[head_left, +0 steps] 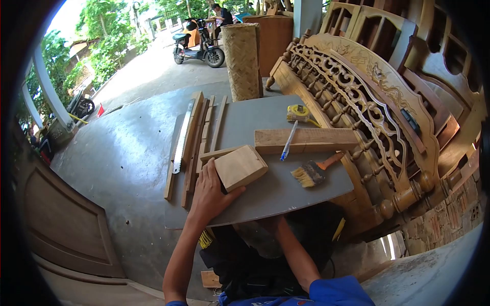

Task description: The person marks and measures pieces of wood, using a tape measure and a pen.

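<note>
My left hand (212,189) grips the left side of a pale wooden block (241,167), thumb along its near edge and fingers along its far left side. The block rests on a grey board (240,204) serving as a tabletop. My right hand (269,222) reaches under the board's near edge; its fingers are hidden. To the right of the block lie a thick wooden bar (306,138), a blue pen (289,143) leaning across it and a paintbrush (310,174). A yellow tape measure (297,113) sits behind the bar.
Several wooden strips (196,148) and a saw blade (182,140) lie at the board's left. A carved wooden headboard (357,92) leans on the right. Behind the board stand a woven roll (242,61) and a motorbike (199,48), with a person (222,18) beyond.
</note>
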Demonstrator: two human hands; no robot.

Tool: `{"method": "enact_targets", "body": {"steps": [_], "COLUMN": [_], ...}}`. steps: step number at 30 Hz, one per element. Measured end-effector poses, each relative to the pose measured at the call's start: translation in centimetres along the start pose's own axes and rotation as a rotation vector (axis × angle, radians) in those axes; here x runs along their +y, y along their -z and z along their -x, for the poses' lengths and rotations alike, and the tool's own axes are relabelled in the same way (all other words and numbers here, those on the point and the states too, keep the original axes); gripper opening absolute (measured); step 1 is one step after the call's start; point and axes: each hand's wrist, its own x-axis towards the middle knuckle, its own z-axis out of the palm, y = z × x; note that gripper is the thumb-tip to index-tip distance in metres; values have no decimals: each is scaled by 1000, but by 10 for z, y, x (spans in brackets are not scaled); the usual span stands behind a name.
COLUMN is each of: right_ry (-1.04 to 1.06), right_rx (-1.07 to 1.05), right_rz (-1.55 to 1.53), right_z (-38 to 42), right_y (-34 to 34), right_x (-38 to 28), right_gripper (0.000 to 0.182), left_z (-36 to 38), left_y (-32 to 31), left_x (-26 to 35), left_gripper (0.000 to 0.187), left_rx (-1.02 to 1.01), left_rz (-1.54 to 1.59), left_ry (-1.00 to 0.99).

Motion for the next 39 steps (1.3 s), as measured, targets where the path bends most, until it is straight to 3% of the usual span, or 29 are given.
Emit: {"method": "enact_targets", "body": {"steps": [4,8,11,14,16,24,30,32,36,39], "right_ry": [107,64,-144,-578,-744,-967,-920,-846,-741,-555], "right_rx": [-45,-82,-90,0,110,292,305,188,-242,13], "right_rz": [105,36,-244,-892,-1188,-1471,-1364,-1111,-946,-591], "right_z": [8,9,19,33,41,-12,-25,-21,-3,-6], "right_y": [-14,-8,7,42,66,107,113,127,150,205], "right_x": [16,13,6,-28,-57,-86,-80,-80,-64,-89], "right_gripper": [46,40,36,33,32,23,28,31,35,36], "left_z": [3,4,5,4,6,-1,-14,-17,-9,-6], "left_y": [-2,-1,-1,-1,0,0,-8,-13,-4,4], "left_x": [0,1,1,2,2,0,-5,-6,-5,1], "left_gripper": [102,102,102,101,101,100,99,98,93,88], "left_rx": [7,8,17,30,15,11,48,93,99,-11], "left_rz": [-69,-58,-85,-66,-68,-43,-17,7,69,63], "left_ry": [21,26,16,4,25,7,11,19,-3,-93]}}
